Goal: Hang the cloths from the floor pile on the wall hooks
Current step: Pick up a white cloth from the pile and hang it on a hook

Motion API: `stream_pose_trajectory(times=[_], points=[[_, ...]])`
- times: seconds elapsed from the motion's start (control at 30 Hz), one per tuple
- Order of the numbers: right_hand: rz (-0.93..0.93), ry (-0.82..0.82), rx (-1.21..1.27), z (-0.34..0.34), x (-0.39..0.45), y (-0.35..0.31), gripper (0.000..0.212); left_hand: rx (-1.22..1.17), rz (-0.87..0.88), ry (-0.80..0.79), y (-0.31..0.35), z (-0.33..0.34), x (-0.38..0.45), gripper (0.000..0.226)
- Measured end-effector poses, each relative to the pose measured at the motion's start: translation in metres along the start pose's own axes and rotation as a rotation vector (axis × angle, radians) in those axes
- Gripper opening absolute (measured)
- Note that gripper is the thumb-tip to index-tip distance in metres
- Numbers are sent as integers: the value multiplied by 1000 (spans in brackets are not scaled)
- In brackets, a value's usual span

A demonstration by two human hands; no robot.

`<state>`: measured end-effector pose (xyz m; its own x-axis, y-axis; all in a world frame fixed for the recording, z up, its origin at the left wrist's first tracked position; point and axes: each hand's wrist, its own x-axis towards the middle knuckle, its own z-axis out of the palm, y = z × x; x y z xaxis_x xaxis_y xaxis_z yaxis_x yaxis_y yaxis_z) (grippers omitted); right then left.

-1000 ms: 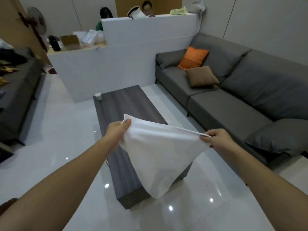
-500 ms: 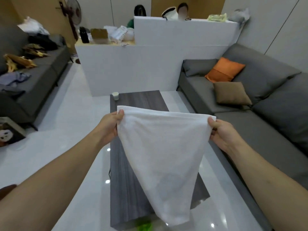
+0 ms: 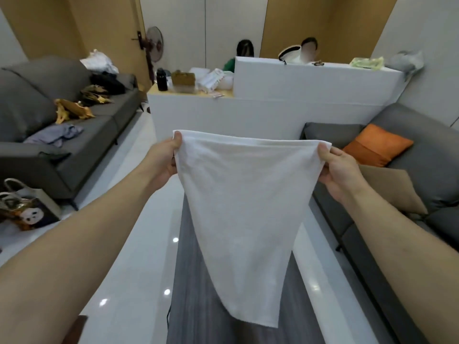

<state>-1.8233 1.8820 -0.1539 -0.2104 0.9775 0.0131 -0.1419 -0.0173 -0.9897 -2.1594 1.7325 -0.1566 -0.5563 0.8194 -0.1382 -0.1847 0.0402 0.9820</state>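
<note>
My left hand (image 3: pixel 162 161) and right hand (image 3: pixel 339 170) each pinch a top corner of a white cloth (image 3: pixel 244 219), fingers curled on its hem, stretching it at chest height above the dark tabletop (image 3: pixel 191 306), grey sofas (image 3: pixel 422 155) flanking.

A white cloth (image 3: pixel 244 219) hangs spread in front of the person, its top edge pulled nearly level; the left hand (image 3: pixel 162 161) pinches the upper left corner, the right hand (image 3: pixel 337 167) pinches the upper right corner; the cloth narrows downward to a loose lower end above a dark grey table (image 3: pixel 196 306); the table stands on a glossy white floor (image 3: pixel 129 244); a grey sofa (image 3: pixel 409 194) with an orange cushion (image 3: pixel 377 145) sits to the right; another grey sofa (image 3: pixel 62 135) strewn with clothes sits to the left; a white partition (image 3: pixel 273 112) crosses the room behind the cloth.
</note>
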Motion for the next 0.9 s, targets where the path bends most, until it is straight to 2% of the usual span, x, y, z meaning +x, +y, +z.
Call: stream_pose_trajectory(times=[0.17, 0.33, 0.5, 0.63, 0.9], points=[[-59, -31, -1, 14, 13, -28, 19, -29, 62, 31, 35, -2, -5, 35], [27, -67, -32, -2, -3, -6, 15, -48, -1, 76, 6, -14, -28, 34], [201, -36, -92, -41, -38, 66, 19, 18, -150, 129, -73, -19, -67, 34], [376, -31, -165, -80, -79, 140, 13, 86, -330, 148, -157, -27, -109, 41], [665, 32, -227, -152, -167, 254, 24, 117, -628, 174, -301, -34, -196, 37]])
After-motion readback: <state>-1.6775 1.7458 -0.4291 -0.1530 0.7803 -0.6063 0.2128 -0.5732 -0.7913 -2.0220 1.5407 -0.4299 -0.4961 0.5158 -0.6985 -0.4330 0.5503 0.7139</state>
